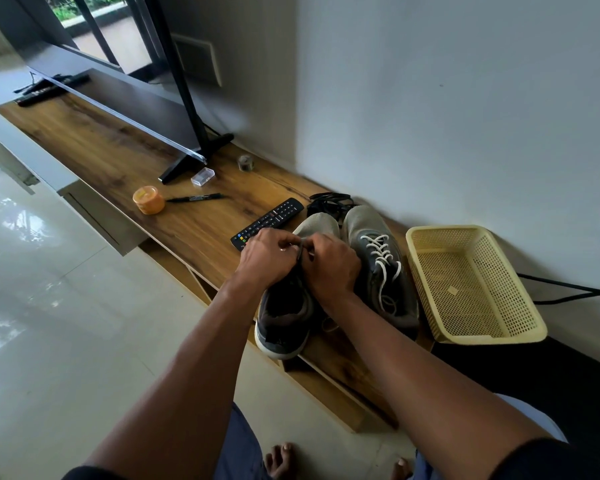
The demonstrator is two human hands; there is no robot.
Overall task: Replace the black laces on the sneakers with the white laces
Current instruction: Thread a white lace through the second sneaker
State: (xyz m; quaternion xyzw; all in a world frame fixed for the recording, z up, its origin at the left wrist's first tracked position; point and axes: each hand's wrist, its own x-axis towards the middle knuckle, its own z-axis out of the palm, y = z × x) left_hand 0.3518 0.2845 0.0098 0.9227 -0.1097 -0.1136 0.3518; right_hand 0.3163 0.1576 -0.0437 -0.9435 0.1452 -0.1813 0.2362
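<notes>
A: Why both hands mid-frame?
B: Left hand & right hand pinch sth dark at the left sneaker eyelets; prob. the lace, can't tell.
A: Count?
B: 2 sneakers; right sneaker has white laces. 1 black-lace pile above, 1 basket right.

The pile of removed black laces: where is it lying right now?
In the head view, the tangled black laces lie on the wooden shelf, just beyond the toes of both grey sneakers, right of the black remote control.
</notes>
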